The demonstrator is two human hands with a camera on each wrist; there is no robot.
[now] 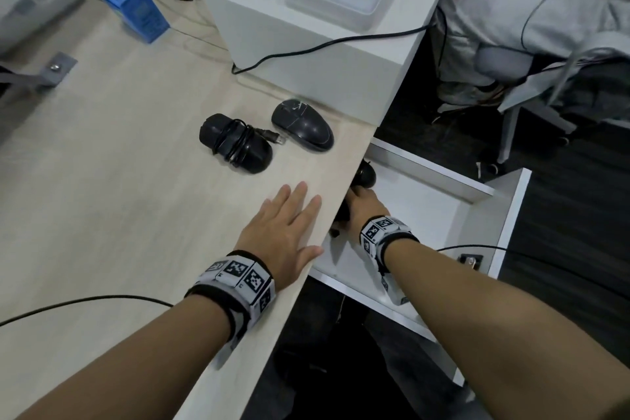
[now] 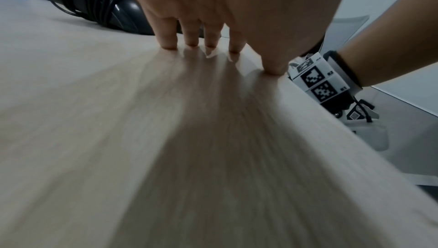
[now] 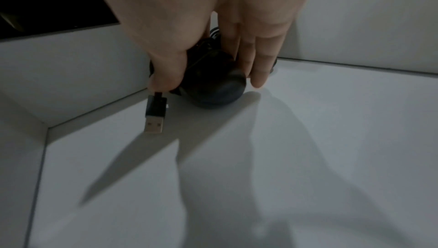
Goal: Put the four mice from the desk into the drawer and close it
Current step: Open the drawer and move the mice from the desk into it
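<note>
We see the pale wood desk [image 1: 119, 181] with the white drawer [image 1: 508, 215] pulled out below its right edge. Our left hand [image 1: 286, 228] lies flat by that edge, fingers straight. Our right hand [image 3: 213, 36] curls around a black mouse with wound cable [image 3: 213, 83] at the drawer's left wall, its USB plug [image 3: 155, 119] dangling. A cable-wrapped mouse [image 1: 235, 147] and a glossy mouse [image 1: 301, 124] rest on the desk near its right edge.
</note>
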